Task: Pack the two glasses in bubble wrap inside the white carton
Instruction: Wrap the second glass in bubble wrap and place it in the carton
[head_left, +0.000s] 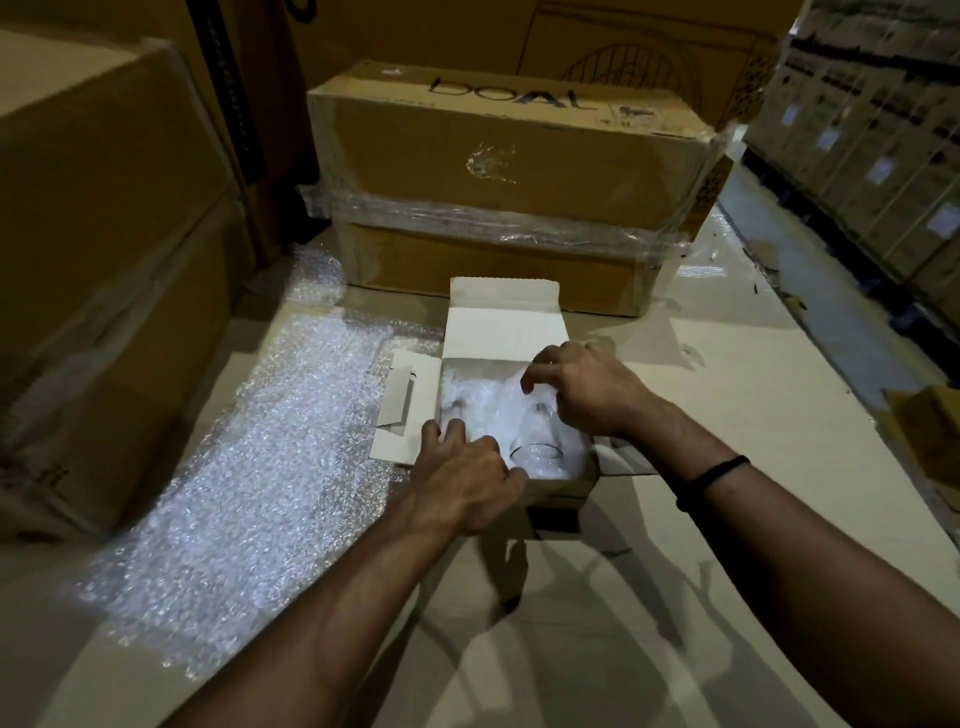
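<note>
The white carton (506, 332) lies open on a cardboard-covered surface, lid flap tilted back and a side flap (408, 400) spread to the left. Inside, bubble wrap (485, 400) fills the box. A clear glass (537, 452) lies in the right half, its rim toward me, partly wrapped. A second glass shows faintly through the wrap in the left half (457, 410). My left hand (467, 478) rests on the carton's near left edge, fingers on the wrap. My right hand (582, 389) pinches the wrap above the right glass.
A big sheet of bubble wrap (249, 467) covers the surface to the left. A film-wrapped brown box (509, 171) stands right behind the carton. Tall brown cartons (104, 260) wall off the left. Stacked boxes (883, 156) line an aisle at the right.
</note>
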